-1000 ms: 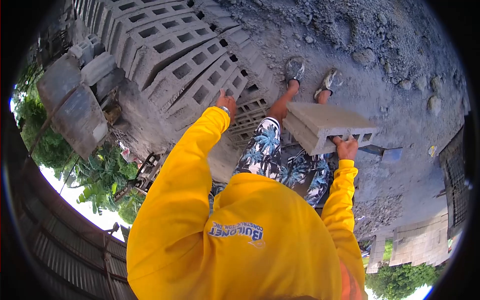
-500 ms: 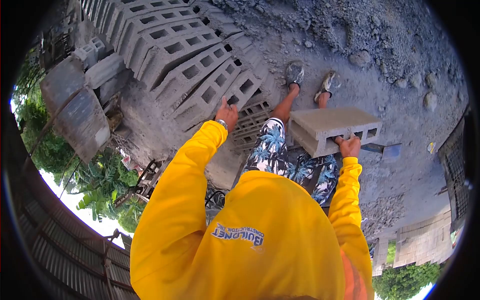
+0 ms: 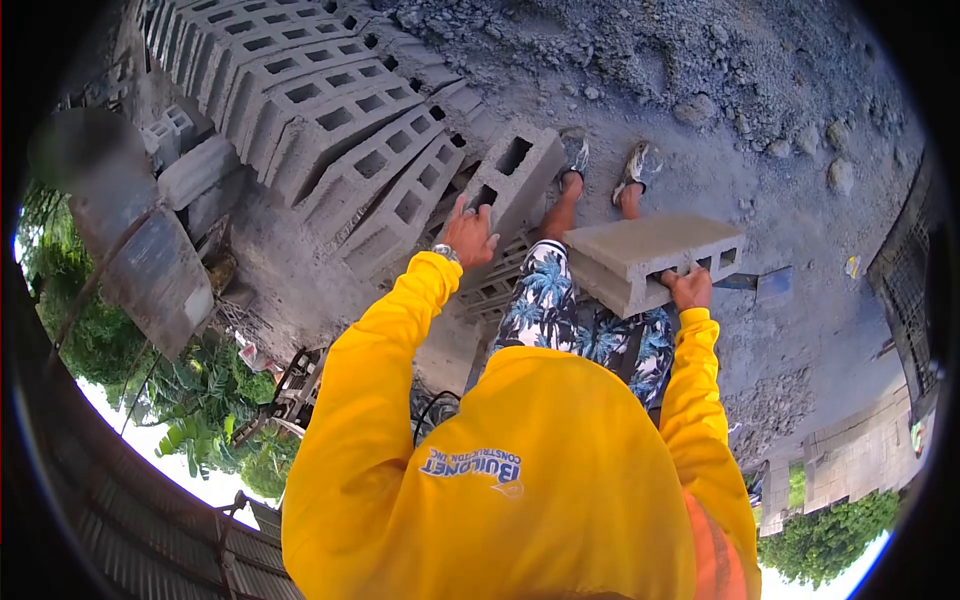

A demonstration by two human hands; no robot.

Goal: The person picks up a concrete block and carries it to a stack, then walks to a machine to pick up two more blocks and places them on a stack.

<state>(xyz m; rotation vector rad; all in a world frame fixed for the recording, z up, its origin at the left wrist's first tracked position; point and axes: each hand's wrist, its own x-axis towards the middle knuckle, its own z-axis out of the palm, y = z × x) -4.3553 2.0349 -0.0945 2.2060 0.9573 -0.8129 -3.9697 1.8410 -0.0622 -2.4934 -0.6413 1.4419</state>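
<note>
My left hand [image 3: 470, 237] grips the near end of a grey hollow concrete block [image 3: 530, 180], with fingers at one of its holes. That block leans away from the end of a long row of similar blocks [image 3: 385, 150]. On the other side, my right hand [image 3: 690, 287] holds a second hollow concrete block [image 3: 650, 240] by its holed face, fingers hooked into an opening. This second block is in front of my right leg, its broad smooth side facing up. Part of the left block's lower end is hidden behind my hand.
Beyond my feet [image 3: 635, 170] lies a bank of loose gravel [image 3: 640, 50]. Worn metal sheets [image 3: 150, 270] and a few loose blocks [image 3: 168, 130] are at the left. A flat blade-like piece [image 3: 772, 285] shows beyond the right block. Mesh panelling [image 3: 905, 290] stands at far right.
The block at my left hand has come away from the row, tipping up and to the right. The block in my right hand has shifted slightly left in view.
</note>
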